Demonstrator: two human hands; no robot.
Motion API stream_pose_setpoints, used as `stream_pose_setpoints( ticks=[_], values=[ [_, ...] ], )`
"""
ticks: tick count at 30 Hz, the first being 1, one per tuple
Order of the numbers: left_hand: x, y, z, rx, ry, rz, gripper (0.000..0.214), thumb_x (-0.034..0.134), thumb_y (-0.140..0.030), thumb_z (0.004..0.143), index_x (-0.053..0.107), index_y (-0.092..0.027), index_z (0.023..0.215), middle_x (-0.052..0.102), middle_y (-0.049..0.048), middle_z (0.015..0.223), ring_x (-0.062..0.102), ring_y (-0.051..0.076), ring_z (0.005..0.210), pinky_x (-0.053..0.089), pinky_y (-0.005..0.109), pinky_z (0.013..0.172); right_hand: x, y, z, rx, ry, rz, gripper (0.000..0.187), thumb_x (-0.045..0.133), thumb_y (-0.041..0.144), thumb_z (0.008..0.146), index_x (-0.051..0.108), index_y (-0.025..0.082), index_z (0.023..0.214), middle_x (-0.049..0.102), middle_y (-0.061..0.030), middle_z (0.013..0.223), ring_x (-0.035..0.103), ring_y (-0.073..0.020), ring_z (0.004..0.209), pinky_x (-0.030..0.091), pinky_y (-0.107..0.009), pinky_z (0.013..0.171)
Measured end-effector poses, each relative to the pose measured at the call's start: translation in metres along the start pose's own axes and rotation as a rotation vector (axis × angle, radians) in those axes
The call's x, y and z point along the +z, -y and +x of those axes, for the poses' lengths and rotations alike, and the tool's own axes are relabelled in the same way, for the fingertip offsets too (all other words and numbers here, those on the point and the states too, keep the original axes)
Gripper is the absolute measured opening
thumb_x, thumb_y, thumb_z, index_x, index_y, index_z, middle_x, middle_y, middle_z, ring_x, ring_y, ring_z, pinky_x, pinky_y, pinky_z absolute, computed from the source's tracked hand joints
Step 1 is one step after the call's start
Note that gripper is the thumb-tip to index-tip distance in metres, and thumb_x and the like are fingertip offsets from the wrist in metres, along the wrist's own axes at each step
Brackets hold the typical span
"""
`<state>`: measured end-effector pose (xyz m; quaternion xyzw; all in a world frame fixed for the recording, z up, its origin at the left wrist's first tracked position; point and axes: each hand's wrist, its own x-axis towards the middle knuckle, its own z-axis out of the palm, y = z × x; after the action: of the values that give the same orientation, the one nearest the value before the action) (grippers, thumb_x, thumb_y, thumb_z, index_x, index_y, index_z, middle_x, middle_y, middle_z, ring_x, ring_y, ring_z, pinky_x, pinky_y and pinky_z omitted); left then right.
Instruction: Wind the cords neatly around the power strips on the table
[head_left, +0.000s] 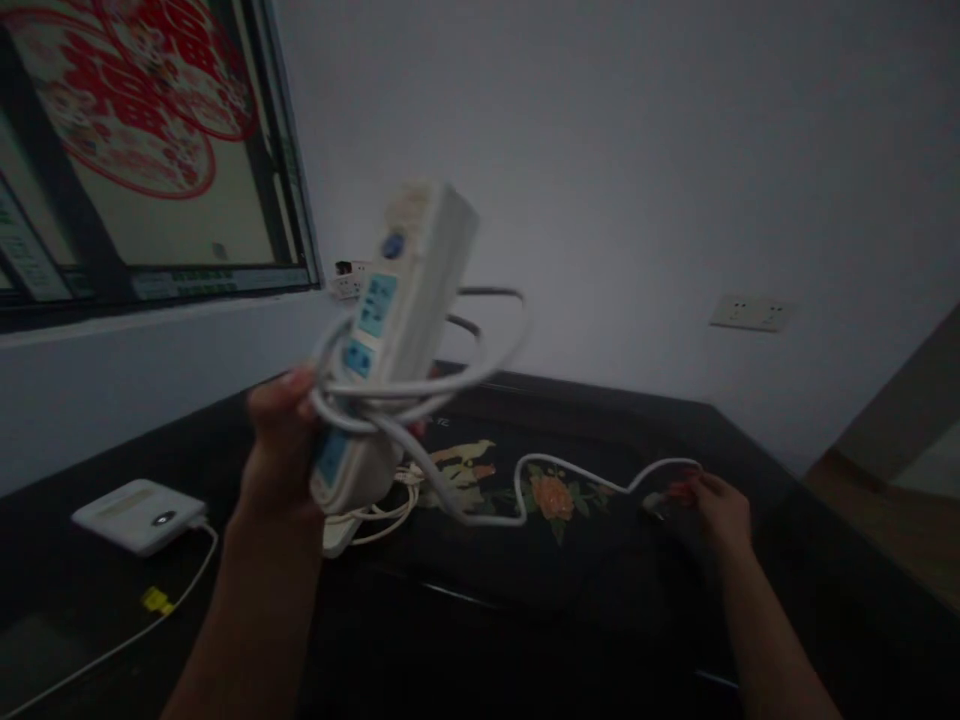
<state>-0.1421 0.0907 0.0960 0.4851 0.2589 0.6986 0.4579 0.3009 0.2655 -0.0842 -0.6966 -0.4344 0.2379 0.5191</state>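
A white power strip (420, 290) with blue socket faces is held up and tilted above the dark table. Around its lower half wraps my left hand (281, 420), closed on the strip and on loops of its cord. The white cord (480, 520) is coiled about the strip and runs in bends over to the right. At its far end my right hand (720, 505) is closed on the plug end of the cord, which looks reddish and partly blurred. A small greyish object (652, 505) shows beside those fingers; its kind is unclear.
On the left of the dark table (480, 660) lies a white box-shaped device (142, 515) with a cable and yellow tag (157, 601). Another white item (341, 535) with coiled cable lies behind my left hand. Sockets (752, 313) sit on the wall (600, 180); a window stands left.
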Motion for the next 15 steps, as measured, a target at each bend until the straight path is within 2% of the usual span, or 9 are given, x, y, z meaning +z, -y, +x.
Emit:
stream_pose_setpoints(
  ticks=[3, 5, 7, 9, 11, 15],
  values=[
    [0.024, 0.023, 0.005, -0.04, 0.184, 0.007, 0.059, 0.068, -0.044, 0.068, 0.057, -0.023, 0.122, 0.067, 0.0048, 0.106, 0.066, 0.025, 0.086, 0.056, 0.027, 0.061, 0.002, 0.026, -0.006, -0.134, 0.045, 0.244, 0.028, 0.05, 0.033, 0.073, 0.064, 0.015, 0.09, 0.072, -0.0105, 0.092, 0.071, -0.0215, 0.085, 0.057, -0.034, 0.074],
    [0.034, 0.037, 0.007, -0.085, 0.269, 0.021, 0.065, 0.071, -0.039, 0.068, 0.052, -0.023, 0.128, 0.063, 0.0064, 0.118, 0.066, 0.026, 0.094, 0.056, 0.027, 0.068, 0.003, 0.045, -0.011, -0.201, 0.054, 0.336, 0.032, 0.051, 0.04, 0.074, 0.067, 0.015, 0.086, 0.072, -0.0107, 0.096, 0.07, -0.0214, 0.085, 0.058, -0.035, 0.075],
    [0.037, 0.049, 0.008, -0.128, 0.299, 0.041, 0.07, 0.072, -0.037, 0.069, 0.047, -0.023, 0.133, 0.06, 0.0085, 0.124, 0.065, 0.026, 0.096, 0.056, 0.027, 0.069, 0.002, 0.064, -0.018, -0.252, 0.029, 0.374, 0.034, 0.057, 0.046, 0.073, 0.069, 0.015, 0.081, 0.073, -0.0103, 0.091, 0.07, -0.0218, 0.081, 0.057, -0.036, 0.075],
    [0.038, 0.057, 0.009, -0.164, 0.31, 0.055, 0.073, 0.073, -0.037, 0.069, 0.044, -0.023, 0.135, 0.059, 0.0101, 0.127, 0.065, 0.025, 0.096, 0.056, 0.025, 0.067, 0.0, 0.082, -0.028, -0.302, -0.012, 0.354, 0.035, 0.067, 0.048, 0.067, 0.071, 0.014, 0.076, 0.073, -0.0094, 0.08, 0.07, -0.0232, 0.077, 0.056, -0.037, 0.076],
    [0.038, 0.062, 0.009, -0.187, 0.322, 0.064, 0.074, 0.073, -0.038, 0.069, 0.043, -0.023, 0.135, 0.057, 0.0109, 0.129, 0.065, 0.025, 0.096, 0.055, 0.025, 0.066, -0.001, 0.097, -0.04, -0.389, -0.084, 0.237, 0.035, 0.069, 0.047, 0.067, 0.073, 0.014, 0.079, 0.074, -0.0097, 0.076, 0.07, -0.0249, 0.077, 0.056, -0.037, 0.075],
    [0.042, 0.067, 0.01, -0.217, 0.316, 0.09, 0.074, 0.071, -0.04, 0.07, 0.043, -0.023, 0.136, 0.056, 0.0111, 0.13, 0.065, 0.026, 0.097, 0.056, 0.026, 0.066, 0.002, 0.113, -0.054, -0.483, -0.053, 0.122, 0.041, 0.063, 0.049, 0.073, 0.074, 0.013, 0.089, 0.075, -0.0118, 0.082, 0.07, -0.026, 0.079, 0.054, -0.036, 0.073]
  ],
)
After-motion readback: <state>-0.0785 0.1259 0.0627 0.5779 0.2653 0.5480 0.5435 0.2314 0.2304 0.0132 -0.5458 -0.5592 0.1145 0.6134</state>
